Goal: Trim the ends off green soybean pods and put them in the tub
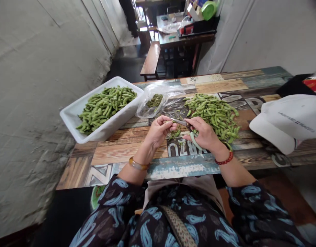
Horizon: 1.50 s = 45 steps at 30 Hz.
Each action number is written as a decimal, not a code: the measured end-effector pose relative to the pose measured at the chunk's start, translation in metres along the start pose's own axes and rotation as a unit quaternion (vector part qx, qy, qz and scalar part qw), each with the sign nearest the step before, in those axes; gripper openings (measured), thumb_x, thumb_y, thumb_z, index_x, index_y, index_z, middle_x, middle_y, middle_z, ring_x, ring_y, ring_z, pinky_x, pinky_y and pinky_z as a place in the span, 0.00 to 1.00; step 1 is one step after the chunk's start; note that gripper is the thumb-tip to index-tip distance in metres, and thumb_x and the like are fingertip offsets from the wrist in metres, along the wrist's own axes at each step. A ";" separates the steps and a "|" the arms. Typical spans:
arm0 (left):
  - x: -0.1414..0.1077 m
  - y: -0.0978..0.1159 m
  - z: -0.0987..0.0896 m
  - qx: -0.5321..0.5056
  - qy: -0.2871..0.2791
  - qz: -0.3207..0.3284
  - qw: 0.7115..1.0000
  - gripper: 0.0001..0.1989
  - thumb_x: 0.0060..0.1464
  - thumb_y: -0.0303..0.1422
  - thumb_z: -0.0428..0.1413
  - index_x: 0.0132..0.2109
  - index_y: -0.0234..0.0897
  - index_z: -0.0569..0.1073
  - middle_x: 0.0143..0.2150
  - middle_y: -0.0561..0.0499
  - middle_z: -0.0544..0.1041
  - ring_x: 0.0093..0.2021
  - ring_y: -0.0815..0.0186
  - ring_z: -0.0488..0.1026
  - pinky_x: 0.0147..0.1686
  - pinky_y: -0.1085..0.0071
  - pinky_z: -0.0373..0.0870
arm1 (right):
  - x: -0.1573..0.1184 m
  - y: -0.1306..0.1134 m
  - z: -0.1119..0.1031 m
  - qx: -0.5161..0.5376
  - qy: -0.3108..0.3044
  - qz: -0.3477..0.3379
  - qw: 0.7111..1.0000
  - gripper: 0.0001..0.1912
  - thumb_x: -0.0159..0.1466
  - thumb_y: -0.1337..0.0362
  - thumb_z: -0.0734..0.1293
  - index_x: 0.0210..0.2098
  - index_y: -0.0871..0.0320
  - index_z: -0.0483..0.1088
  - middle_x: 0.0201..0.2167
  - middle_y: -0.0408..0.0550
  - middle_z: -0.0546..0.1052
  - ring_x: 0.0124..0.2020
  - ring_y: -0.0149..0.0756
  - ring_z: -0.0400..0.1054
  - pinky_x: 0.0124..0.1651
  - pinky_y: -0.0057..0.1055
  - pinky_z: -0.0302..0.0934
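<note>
My left hand (pixel 160 131) is closed in a pinch on a green soybean pod (pixel 170 121), much of it hidden by the fingers. In my right hand (pixel 203 133) is a pair of scissors (pixel 194 140) with pale green handles, its blades pointing left to the pod. A loose heap of soybean pods (pixel 212 113) lies just beyond and right of my right hand. Past my left hand, a clear plastic bag (pixel 145 109) holds small green trimmings (pixel 155 100). A few bits of pod lie on the table beneath my hands.
At the left of the patterned table (pixel 116 152) stands a white tub (pixel 108 132) with many pods. A white cap (pixel 284 118) lies at the right, beside a black item (pixel 293 85). Beyond are a bench (pixel 151 58) and a cluttered second table (pixel 170 41). A wall (pixel 31 85) runs along the left.
</note>
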State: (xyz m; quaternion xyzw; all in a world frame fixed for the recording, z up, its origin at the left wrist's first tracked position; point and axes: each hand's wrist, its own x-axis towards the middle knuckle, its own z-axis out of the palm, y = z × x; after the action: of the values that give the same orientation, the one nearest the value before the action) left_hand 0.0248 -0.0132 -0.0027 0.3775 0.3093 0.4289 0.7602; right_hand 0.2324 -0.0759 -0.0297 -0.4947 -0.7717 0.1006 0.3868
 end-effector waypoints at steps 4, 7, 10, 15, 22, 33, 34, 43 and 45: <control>0.000 -0.002 0.002 0.001 -0.014 0.008 1.000 0.17 0.39 0.31 0.71 0.33 0.32 0.71 0.26 0.51 0.79 0.28 0.71 0.78 0.29 0.80 0.74 | 0.001 -0.002 0.000 -0.004 -0.001 -0.006 1.000 0.32 0.60 0.55 0.74 0.61 0.56 0.66 0.45 0.55 0.72 0.39 0.42 0.71 0.45 0.41 0.71; 0.000 -0.003 0.002 0.007 -0.016 0.002 1.000 0.18 0.39 0.31 0.72 0.32 0.32 0.70 0.26 0.51 0.80 0.27 0.71 0.78 0.30 0.79 0.75 | 0.000 -0.002 0.000 0.001 0.000 -0.007 1.000 0.32 0.60 0.55 0.74 0.61 0.56 0.66 0.46 0.54 0.72 0.39 0.41 0.71 0.46 0.41 0.71; 0.000 -0.004 0.003 0.009 -0.015 -0.004 1.000 0.18 0.39 0.31 0.72 0.32 0.32 0.70 0.26 0.50 0.80 0.27 0.71 0.78 0.30 0.79 0.75 | 0.000 -0.001 0.001 0.011 0.000 -0.011 1.000 0.32 0.60 0.55 0.74 0.61 0.55 0.66 0.45 0.53 0.72 0.37 0.39 0.71 0.44 0.39 0.71; -0.002 -0.005 0.005 0.016 -0.018 -0.010 1.000 0.18 0.39 0.32 0.72 0.32 0.31 0.70 0.26 0.49 0.80 0.25 0.73 0.76 0.29 0.79 0.73 | 0.000 0.001 0.002 0.015 0.005 -0.023 1.000 0.31 0.61 0.54 0.73 0.60 0.55 0.66 0.44 0.52 0.72 0.34 0.38 0.69 0.41 0.37 0.70; -0.003 -0.003 0.004 0.038 -0.012 -0.002 0.999 0.17 0.41 0.33 0.71 0.32 0.32 0.70 0.24 0.51 0.79 0.23 0.73 0.75 0.28 0.79 0.72 | 0.000 0.004 0.002 0.003 0.005 -0.026 1.000 0.28 0.61 0.53 0.72 0.58 0.54 0.68 0.42 0.51 0.73 0.32 0.37 0.67 0.38 0.36 0.69; -0.003 -0.006 0.004 0.109 -0.016 0.065 0.992 0.16 0.44 0.35 0.68 0.33 0.33 0.70 0.25 0.51 0.79 0.24 0.71 0.76 0.28 0.76 0.73 | 0.000 0.003 0.001 0.020 -0.005 -0.028 0.999 0.32 0.60 0.55 0.74 0.61 0.54 0.65 0.45 0.52 0.71 0.37 0.40 0.69 0.43 0.39 0.70; -0.003 -0.006 0.004 0.111 -0.016 0.069 0.991 0.16 0.44 0.35 0.68 0.34 0.33 0.70 0.25 0.51 0.80 0.24 0.71 0.76 0.28 0.76 0.73 | 0.000 0.003 0.001 0.021 -0.005 -0.029 0.999 0.31 0.60 0.55 0.74 0.61 0.53 0.66 0.45 0.52 0.71 0.38 0.40 0.69 0.43 0.39 0.70; -0.003 -0.005 0.002 0.122 -0.010 0.072 0.990 0.14 0.44 0.33 0.68 0.34 0.32 0.72 0.26 0.50 0.80 0.25 0.70 0.77 0.29 0.75 0.73 | -0.002 0.006 0.003 0.034 -0.006 -0.028 0.999 0.29 0.61 0.54 0.73 0.58 0.55 0.68 0.43 0.53 0.73 0.39 0.42 0.70 0.44 0.39 0.69; -0.004 -0.004 0.003 0.122 -0.007 0.070 0.990 0.14 0.44 0.33 0.68 0.34 0.32 0.72 0.26 0.50 0.80 0.25 0.70 0.76 0.29 0.75 0.73 | -0.002 0.006 0.002 0.030 -0.011 -0.025 0.999 0.28 0.61 0.54 0.73 0.58 0.55 0.69 0.43 0.53 0.73 0.39 0.41 0.70 0.44 0.38 0.69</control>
State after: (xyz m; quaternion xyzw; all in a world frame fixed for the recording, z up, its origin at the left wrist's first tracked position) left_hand 0.0272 -0.0191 -0.0037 0.4914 0.3264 0.4377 0.6786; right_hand 0.2352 -0.0738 -0.0354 -0.4625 -0.7848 0.1195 0.3949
